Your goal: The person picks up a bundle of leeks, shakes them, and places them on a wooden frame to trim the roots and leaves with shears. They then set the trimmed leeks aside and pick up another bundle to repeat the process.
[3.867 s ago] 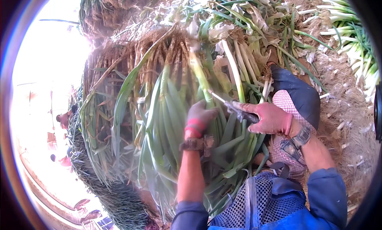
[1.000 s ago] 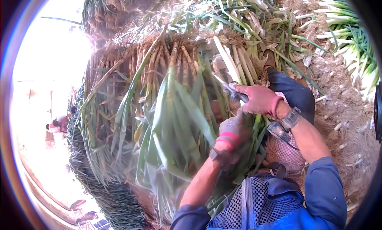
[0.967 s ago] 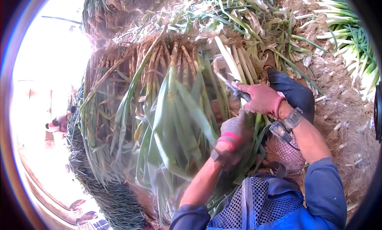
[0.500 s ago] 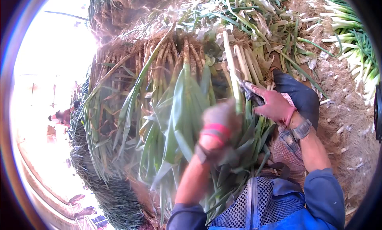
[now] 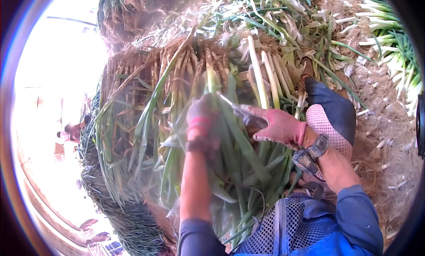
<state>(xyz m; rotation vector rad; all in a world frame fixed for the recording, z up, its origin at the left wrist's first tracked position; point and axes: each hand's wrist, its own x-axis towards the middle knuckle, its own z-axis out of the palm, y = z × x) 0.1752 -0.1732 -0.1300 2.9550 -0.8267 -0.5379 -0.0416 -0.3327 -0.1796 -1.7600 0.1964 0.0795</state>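
Observation:
My left hand [image 5: 200,114], in a glove with a pink cuff, is closed around a green onion [image 5: 210,79], though motion blurs the fingers. The stalk's pale root end points up and away from me. Just to the right, my right hand [image 5: 283,125] in a pink glove grips a dark tool [image 5: 248,114] with a thin metal tip. That tip reaches close to the held stalk. Brown-skinned green onions [image 5: 177,74] lie in a row under and beyond my left hand. Whiter, peeled stalks [image 5: 270,76] lie beyond my right hand.
Loose peelings and leaves [image 5: 283,17] heap up at the back. Cleaned green onions [image 5: 394,48] lie at the far right, beside ground strewn with root fibres [image 5: 380,167]. A dense stack of onion leaves [image 5: 119,220] stands at left. A person [image 5: 71,131] is farther off at left.
My left hand has moved left and up onto an unpeeled stalk. My right hand has come left with the tool, away from the whiter stalks.

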